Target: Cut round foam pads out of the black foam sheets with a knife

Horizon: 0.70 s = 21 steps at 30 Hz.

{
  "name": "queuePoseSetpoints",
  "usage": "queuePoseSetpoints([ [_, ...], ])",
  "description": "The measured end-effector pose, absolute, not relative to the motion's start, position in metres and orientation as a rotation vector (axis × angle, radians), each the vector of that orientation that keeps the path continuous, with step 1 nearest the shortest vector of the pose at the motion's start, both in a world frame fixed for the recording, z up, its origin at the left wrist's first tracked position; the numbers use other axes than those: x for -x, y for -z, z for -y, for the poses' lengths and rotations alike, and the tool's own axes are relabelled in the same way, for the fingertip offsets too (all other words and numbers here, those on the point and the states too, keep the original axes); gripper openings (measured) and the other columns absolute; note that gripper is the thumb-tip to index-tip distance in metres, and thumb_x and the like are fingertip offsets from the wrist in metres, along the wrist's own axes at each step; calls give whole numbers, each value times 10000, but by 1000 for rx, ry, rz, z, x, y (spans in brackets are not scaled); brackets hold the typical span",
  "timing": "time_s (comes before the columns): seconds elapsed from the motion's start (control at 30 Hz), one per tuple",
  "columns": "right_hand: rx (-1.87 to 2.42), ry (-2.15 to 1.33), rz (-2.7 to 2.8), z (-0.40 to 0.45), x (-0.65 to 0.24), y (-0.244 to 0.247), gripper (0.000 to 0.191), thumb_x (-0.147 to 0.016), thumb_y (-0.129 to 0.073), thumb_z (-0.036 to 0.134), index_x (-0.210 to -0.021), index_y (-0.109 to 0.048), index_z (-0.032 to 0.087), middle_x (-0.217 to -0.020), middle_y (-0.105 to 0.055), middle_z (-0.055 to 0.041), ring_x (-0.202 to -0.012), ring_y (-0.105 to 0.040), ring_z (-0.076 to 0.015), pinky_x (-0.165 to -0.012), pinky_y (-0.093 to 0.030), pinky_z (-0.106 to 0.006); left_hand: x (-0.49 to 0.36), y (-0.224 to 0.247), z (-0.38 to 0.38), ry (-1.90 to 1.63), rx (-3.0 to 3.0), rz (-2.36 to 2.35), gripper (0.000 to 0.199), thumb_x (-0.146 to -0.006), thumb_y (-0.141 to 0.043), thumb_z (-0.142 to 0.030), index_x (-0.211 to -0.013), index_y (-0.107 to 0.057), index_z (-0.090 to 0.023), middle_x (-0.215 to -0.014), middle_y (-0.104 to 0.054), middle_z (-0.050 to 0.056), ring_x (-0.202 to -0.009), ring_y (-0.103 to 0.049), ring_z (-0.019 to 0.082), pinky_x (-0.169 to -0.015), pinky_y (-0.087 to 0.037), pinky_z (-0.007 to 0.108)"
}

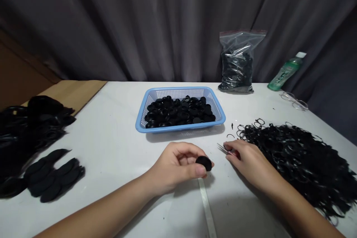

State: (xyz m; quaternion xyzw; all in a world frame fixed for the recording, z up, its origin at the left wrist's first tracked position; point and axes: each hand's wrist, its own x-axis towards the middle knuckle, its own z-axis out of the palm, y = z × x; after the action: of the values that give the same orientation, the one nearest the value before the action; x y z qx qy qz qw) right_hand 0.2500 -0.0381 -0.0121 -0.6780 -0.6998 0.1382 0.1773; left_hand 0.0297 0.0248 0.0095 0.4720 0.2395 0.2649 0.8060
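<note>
My left hand pinches a small black round disc between thumb and fingers, above the middle of the table. To its right, my right hand is closed around small scissors with thin metal blades pointing left and a bit of red at the handle. A thin black curved strip shows at the right fingertips; whether it is gripped I cannot tell. Behind both hands stands a blue plastic basket holding many black round pieces.
A large heap of black ring-shaped scraps spreads at the right. Black discs and a dark pile lie left, near cardboard. A zip bag, green bottle and glasses are at the back right.
</note>
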Motion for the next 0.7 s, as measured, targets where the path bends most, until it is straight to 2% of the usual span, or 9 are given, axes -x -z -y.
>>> queuePoseSetpoints([
  [0.1, 1736, -324, 1890, 40, -247, 7, 136, -862, -502, 147, -796, -617, 177, -815, -693, -66, -755, -654, -188, -662, -506, -293, -29, -9, -24, -570, -1046, -575, 316, -576, -864, -358, -722, -717, -119, -676, -714, 34, -588, -639, 99, -550, -492, 165],
  [0.2, 1509, -214, 1777, 50, -242, 1, 85, -899, -464, 200, -849, -533, 199, -938, -696, -93, -921, -655, -213, -738, -516, -320, -30, -10, -22, -562, -1044, -574, 277, -614, -848, -331, -733, -712, -121, -699, -713, 37, -616, -644, 107, -572, -502, 172],
  [0.23, 1461, -213, 1762, 55, -240, -1, 84, -914, -442, 204, -881, -520, 203, -927, -697, -89, -913, -660, -209, -740, -517, -320, -30, -11, -21, -566, -1043, -558, 239, -633, -841, -296, -731, -708, -123, -718, -715, 40, -637, -650, 113, -591, -513, 179],
  [0.3, 1379, -252, 1797, 62, -236, -7, 136, -955, -389, 250, -944, -517, 204, -780, -677, -46, -705, -655, -171, -627, -504, -284, -32, -11, -19, -588, -1058, -515, 141, -672, -814, -197, -738, -707, -133, -782, -723, 46, -695, -662, 123, -632, -531, 190],
  [0.37, 1264, -316, 1868, 67, -232, -14, 276, -995, -302, 366, -1013, -522, 201, -698, -632, -11, -530, -564, -127, -503, -440, -247, -33, -12, -18, -625, -1106, -474, 96, -697, -773, -101, -759, -719, -150, -849, -729, 44, -749, -669, 122, -662, -536, 183],
  [0.47, 1241, -420, 1909, 67, -227, -23, 402, -1005, -226, 439, -990, -555, 208, -718, -623, -5, -571, -552, -119, -518, -402, -238, -34, -12, -18, -675, -1217, -446, 159, -712, -735, -37, -783, -736, -179, -871, -727, 30, -771, -664, 114, -675, -535, 174],
  [0.57, 1363, -415, 1929, 64, -224, -25, 369, -982, -354, 436, -809, -583, 204, -625, -587, 21, -558, -533, -115, -525, -355, -236, -34, -12, -18, -695, -1318, -429, 167, -733, -720, -41, -806, -742, -190, -883, -722, 36, -758, -660, 119, -681, -542, 195],
  [0.7, 1347, -281, 1934, 62, -224, -23, 419, -962, -411, 478, -716, -592, 191, -525, -518, 46, -478, -471, -86, -495, -309, -216, -34, -12, -18, -725, -1413, -458, 120, -735, -732, -84, -809, -739, -180, -890, -720, 59, -755, -663, 145, -690, -555, 235],
])
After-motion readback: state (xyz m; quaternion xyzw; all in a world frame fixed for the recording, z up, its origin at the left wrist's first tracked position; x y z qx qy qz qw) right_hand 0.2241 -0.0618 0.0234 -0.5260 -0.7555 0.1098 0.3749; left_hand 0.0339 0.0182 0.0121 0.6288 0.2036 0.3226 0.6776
